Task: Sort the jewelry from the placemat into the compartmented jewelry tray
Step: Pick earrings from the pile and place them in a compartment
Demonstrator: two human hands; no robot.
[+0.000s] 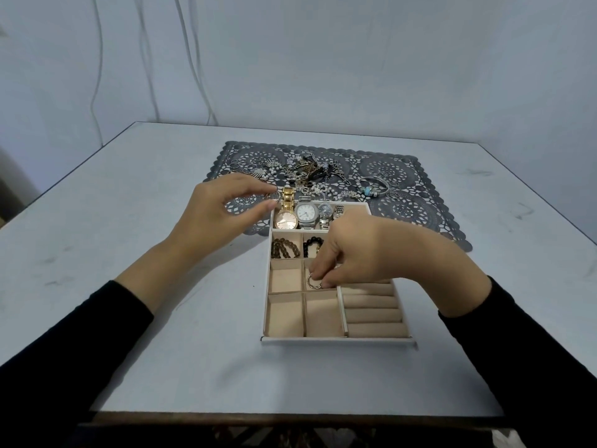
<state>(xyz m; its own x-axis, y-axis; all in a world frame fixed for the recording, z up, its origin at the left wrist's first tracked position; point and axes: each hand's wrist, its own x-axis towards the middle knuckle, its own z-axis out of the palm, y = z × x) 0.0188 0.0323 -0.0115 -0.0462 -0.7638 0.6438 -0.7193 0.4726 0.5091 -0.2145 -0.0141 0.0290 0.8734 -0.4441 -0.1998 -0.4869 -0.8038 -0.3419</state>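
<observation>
Now setting a hoop (314,282), pinched in the right grip (365,253), into a middle compartment of the tray (339,341), with a small ring (274,196) pinched in the left grip (223,210) above the placemat (420,202) toward the far edge of the desk (161,318); next, probably releasing each gently.

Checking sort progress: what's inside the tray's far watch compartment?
Gold watch, white-dial silver watch and a smaller silver watch lie there. The right hand covers the compartment's right end; contents there are hidden.
</observation>
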